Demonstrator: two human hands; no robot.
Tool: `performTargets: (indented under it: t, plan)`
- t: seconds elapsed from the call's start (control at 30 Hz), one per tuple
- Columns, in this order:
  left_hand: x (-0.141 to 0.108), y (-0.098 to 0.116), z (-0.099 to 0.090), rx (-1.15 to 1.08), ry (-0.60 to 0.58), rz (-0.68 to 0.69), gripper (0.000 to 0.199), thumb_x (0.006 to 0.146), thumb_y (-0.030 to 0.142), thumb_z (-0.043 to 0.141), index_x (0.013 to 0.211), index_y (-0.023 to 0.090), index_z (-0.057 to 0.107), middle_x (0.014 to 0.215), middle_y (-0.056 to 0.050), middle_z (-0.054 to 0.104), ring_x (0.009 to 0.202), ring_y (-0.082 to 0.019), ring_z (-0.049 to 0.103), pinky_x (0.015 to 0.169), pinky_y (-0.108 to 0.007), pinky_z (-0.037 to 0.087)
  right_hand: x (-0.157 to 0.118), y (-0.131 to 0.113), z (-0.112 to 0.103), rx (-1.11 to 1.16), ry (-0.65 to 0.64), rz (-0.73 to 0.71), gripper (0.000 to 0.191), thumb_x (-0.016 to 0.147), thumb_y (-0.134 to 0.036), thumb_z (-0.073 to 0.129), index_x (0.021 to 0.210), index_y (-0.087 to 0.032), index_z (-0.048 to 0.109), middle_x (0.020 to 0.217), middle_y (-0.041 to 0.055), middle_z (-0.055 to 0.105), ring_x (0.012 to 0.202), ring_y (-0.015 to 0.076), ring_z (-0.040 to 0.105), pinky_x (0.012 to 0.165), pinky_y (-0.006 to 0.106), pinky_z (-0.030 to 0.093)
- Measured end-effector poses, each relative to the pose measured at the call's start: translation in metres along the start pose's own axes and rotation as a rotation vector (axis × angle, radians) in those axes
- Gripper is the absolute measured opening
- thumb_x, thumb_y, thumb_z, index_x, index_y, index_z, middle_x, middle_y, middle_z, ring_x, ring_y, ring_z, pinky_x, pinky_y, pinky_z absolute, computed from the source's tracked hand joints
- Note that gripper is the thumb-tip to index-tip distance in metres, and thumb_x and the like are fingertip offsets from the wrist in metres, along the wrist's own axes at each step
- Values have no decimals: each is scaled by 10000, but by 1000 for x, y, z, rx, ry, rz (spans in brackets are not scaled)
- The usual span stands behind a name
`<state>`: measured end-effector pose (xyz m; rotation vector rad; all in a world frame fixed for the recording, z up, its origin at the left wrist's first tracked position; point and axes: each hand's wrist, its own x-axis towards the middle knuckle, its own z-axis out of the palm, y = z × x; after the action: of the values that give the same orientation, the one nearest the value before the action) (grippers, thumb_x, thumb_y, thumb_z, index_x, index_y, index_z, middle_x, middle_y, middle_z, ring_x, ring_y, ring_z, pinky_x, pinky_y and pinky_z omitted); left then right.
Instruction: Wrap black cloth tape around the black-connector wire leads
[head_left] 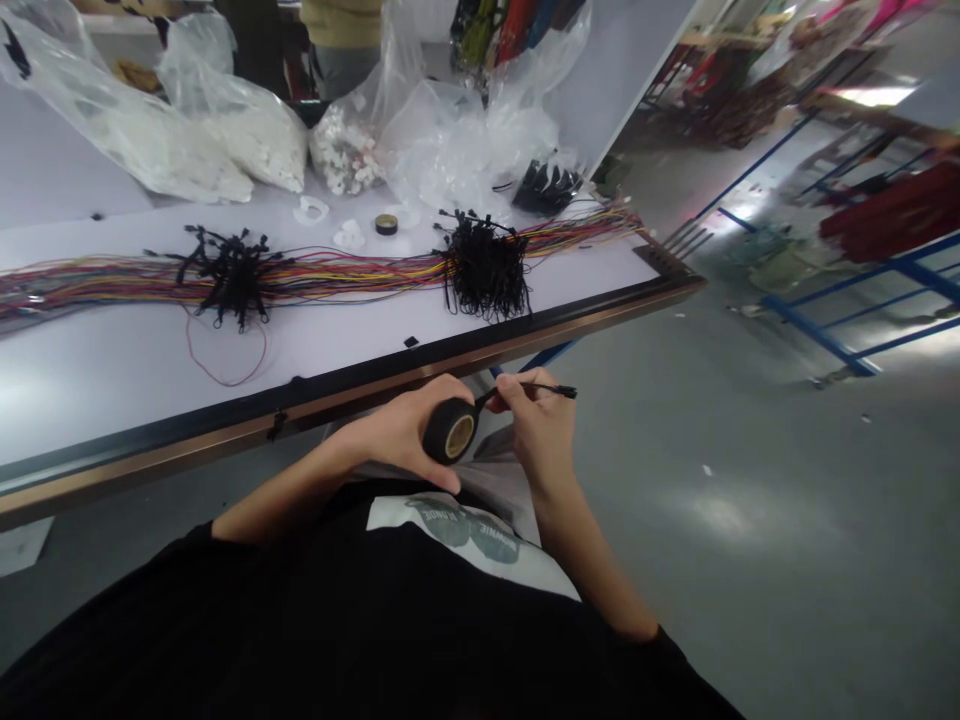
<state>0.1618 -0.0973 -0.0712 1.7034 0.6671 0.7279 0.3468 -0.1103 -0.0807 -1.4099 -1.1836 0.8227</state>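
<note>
My left hand (pixel 401 432) is wrapped round a roll of black tape (pixel 442 430) with a cardboard core, held in front of my body near the table edge. From the roll a short strip of tape runs right to my right hand (pixel 544 435). My right fingers pinch a thin black wire end (pixel 564 390), whose tip sticks out to the right; the strip meets it there, and the fingers partly hide the join. Red, yellow and dark wires (pixel 360 268) lie along the table, with black-taped wire ends bunched at a left cluster (pixel 232 275) and a right cluster (pixel 487 265).
The white table (pixel 337 350) has a raised brown and black edge (pixel 600 315). Clear plastic bags (pixel 262 130) of white parts stand along its back, near another small tape roll (pixel 386 224). Blue-framed racks (pixel 825 340) stand on the right. People's clothing (pixel 341 25) shows beyond the table.
</note>
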Motion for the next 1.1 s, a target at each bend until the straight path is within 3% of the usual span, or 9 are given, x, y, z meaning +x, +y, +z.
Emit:
performTargets:
  t: [0.03,0.1,0.2,0.4,0.57,0.7,0.83,0.97,1.1]
  plan:
    - [0,1,-3,35,-67,18,741,408,557,814,991,191,540,991,-56,560,887,-209,527,780,-345,459,0,-5,-3,-70,-18,-42,169,727,-339,669,653,-209,588,529,-46,611,506,135,571,599,311,469]
    - [2,2,-5,30,-121,2,609,563,613,708,953,178,535,887,-30,545,780,-167,509,710,-316,451,-1,-14,-6,-162,-49,-143,124,719,-283,666,632,-216,608,590,-36,633,549,133,574,618,310,467]
    - [10,1,1,3,51,-94,313,779,463,559,888,175,505,764,10,523,664,-112,475,632,-260,418,-3,-21,-7,-186,-75,-266,120,735,-270,649,627,-227,621,650,-25,653,605,140,581,622,309,467]
    - [22,1,17,136,254,-101,90,708,208,587,787,170,564,682,34,532,638,-96,489,608,-224,394,-6,-21,-2,-164,-50,-366,161,752,-289,642,605,-235,603,644,-27,644,618,145,582,604,308,463]
    - [20,1,25,289,377,-76,151,675,112,523,791,179,593,616,58,504,590,-81,466,583,-207,360,-12,-16,4,-162,80,-259,159,742,-314,653,612,-233,612,639,-20,648,633,157,588,619,319,464]
    - [19,5,20,263,313,-71,96,683,125,509,724,165,586,650,35,563,618,-93,501,591,-210,384,-12,-10,5,-109,96,-169,139,747,-322,657,651,-225,633,625,-29,631,603,141,567,601,308,451]
    - [19,12,9,156,171,-74,154,769,247,517,817,160,635,723,6,622,656,-112,540,615,-226,425,-10,-13,3,-95,1,-248,141,739,-296,664,621,-229,627,639,-32,642,605,137,568,602,302,456]
    - [19,12,10,229,206,-45,147,798,243,515,763,167,636,724,7,640,666,-110,550,620,-220,417,-12,-17,4,-102,8,-306,155,739,-287,654,600,-237,606,644,-29,647,648,150,590,637,312,474]
    - [20,4,19,397,295,30,101,766,190,544,692,168,611,686,8,632,651,-110,556,636,-224,420,-15,-14,7,-126,76,-214,162,749,-319,635,624,-227,588,621,-26,619,626,146,575,621,305,469]
